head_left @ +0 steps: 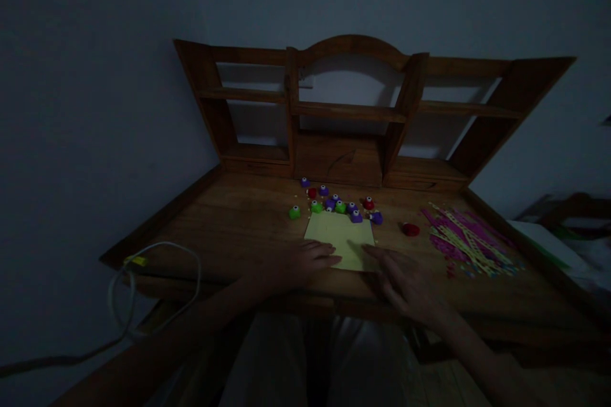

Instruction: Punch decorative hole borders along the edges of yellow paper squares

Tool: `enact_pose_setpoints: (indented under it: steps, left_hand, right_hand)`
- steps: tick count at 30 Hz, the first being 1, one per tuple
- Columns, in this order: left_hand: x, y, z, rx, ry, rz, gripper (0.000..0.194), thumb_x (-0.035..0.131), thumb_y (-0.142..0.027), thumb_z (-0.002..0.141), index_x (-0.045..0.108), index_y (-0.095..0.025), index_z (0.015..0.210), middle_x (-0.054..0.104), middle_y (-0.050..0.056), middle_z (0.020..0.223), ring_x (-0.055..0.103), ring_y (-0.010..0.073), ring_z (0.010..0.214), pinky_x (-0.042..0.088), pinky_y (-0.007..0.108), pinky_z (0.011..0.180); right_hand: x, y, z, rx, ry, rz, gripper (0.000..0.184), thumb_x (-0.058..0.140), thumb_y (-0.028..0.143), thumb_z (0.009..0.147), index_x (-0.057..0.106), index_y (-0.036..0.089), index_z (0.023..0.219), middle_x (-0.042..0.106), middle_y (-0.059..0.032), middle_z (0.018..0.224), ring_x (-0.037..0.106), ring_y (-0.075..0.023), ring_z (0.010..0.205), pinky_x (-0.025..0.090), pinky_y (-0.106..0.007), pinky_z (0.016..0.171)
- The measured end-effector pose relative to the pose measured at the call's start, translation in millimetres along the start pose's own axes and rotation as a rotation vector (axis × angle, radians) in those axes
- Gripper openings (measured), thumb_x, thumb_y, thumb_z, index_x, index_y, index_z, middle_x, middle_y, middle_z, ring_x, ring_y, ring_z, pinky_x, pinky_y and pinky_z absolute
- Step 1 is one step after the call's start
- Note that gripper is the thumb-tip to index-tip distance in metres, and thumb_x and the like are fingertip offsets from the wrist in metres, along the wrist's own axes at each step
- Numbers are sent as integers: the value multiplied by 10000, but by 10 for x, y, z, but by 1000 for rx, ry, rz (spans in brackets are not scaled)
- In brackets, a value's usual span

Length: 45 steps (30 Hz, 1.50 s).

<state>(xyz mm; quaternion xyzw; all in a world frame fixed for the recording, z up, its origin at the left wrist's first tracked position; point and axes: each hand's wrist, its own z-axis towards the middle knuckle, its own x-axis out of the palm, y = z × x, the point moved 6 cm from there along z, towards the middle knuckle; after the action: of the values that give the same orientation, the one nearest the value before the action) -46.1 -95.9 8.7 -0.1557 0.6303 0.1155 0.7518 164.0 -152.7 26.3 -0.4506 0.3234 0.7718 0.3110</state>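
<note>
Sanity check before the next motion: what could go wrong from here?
The cluster of small purple, green and red pieces sits right at the far edge of the yellow paper; sliding the sheet forward could scatter them.
The white cable loops over the desk's near-left edge, close to the left forearm; a sweep might snag it.
Dim light could hide small bits.

forearms (pixel 200 318) cut off below, coloured bits (pixel 450 271) indistinct

The person is wearing pale, creased trousers (pixel 272 359). The left hand (pixel 305 262), right hand (pixel 405 283) and both forearms (pixel 210 318) are showing bare.
</note>
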Motion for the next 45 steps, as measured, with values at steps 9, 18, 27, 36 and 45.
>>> enact_pose_setpoints:
  steps: [9,18,27,36,45]
  left_hand:
    - [38,-50,69,9,-65,68,496,454,-165,948,392,-281,1426,523,92,1355,498,220,1235,393,366,1037]
    - [-12,-16,-87,48,-21,46,525,429,-134,957,339,-269,1456,415,67,1492,414,186,1344,315,352,1105]
    - [-97,-29,-115,91,19,42,514,419,-116,932,387,-225,1433,398,69,1506,414,186,1348,291,350,1120]
    - [-260,-37,-76,-15,-41,-67,449,431,-279,941,433,-167,1376,575,112,1319,549,212,1171,385,340,1017]
    - [-62,327,415,-224,-115,-103,242,408,-315,965,563,-184,834,580,22,736,537,146,689,386,256,657]
  right_hand:
    - [244,260,114,-148,84,15,579,440,178,883,347,146,1454,544,-150,1358,523,-259,1236,436,-476,1048]
    - [179,73,-31,-125,109,-100,503,433,216,908,405,117,1401,579,-183,1269,554,-282,1174,482,-448,983]
    - [39,6,-122,11,13,-46,411,421,257,935,475,176,1334,635,-147,1188,624,-263,1046,518,-417,896]
    - [66,-304,-446,483,-351,254,338,426,371,977,513,226,1270,622,-92,1259,602,-249,1140,482,-434,971]
    - [150,-376,-363,574,-458,273,322,390,394,984,572,206,1170,681,-103,1129,656,-252,1019,529,-420,874]
